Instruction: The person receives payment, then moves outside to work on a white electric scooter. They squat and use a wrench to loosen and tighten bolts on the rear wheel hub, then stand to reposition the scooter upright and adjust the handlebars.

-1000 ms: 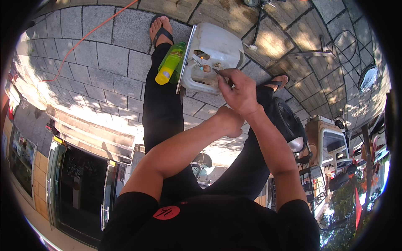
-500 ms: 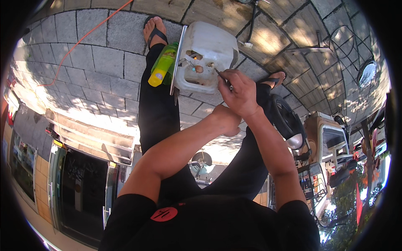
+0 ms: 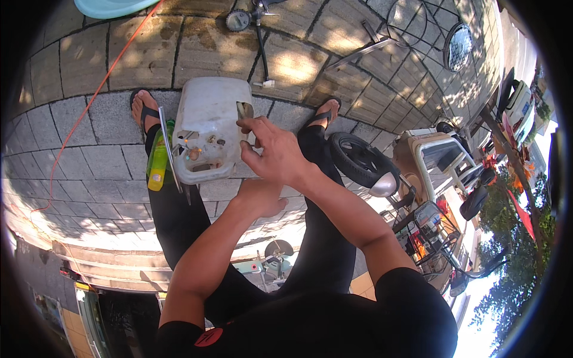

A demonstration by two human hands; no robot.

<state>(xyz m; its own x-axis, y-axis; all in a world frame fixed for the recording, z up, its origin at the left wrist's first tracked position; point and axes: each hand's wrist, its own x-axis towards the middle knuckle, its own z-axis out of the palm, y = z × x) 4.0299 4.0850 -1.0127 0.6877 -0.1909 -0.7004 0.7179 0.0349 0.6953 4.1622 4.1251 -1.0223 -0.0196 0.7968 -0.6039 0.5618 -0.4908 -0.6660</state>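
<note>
A white plastic container [image 3: 212, 98] with cut-out openings stands on the paving between my feet, small loose parts in its near compartments. My right hand [image 3: 271, 146] reaches over its right side. The index finger is at the opening near the far right corner, the thumb apart and lower. I see nothing between finger and thumb. Under the right wrist lies my left hand [image 3: 259, 196], its thumb showing and its other fingers hidden. Along the container's left side runs a thin metal strip [image 3: 169, 146], and a green and yellow bottle [image 3: 158, 158] lies next to it.
A black wheel [image 3: 361, 164] is beside my right leg. Beyond the container are a round gauge with a hose [image 3: 237, 21], a metal bar [image 3: 358, 55] and a round mirror [image 3: 458, 48]. An orange cord [image 3: 89, 101] crosses the paving at left. A light blue basin [image 3: 113, 6] stands at the far left.
My right hand has gone from the container's near compartments to the opening at its far right. The thin dark tool it held no longer shows. The view has shifted, bringing the basin and gauge in.
</note>
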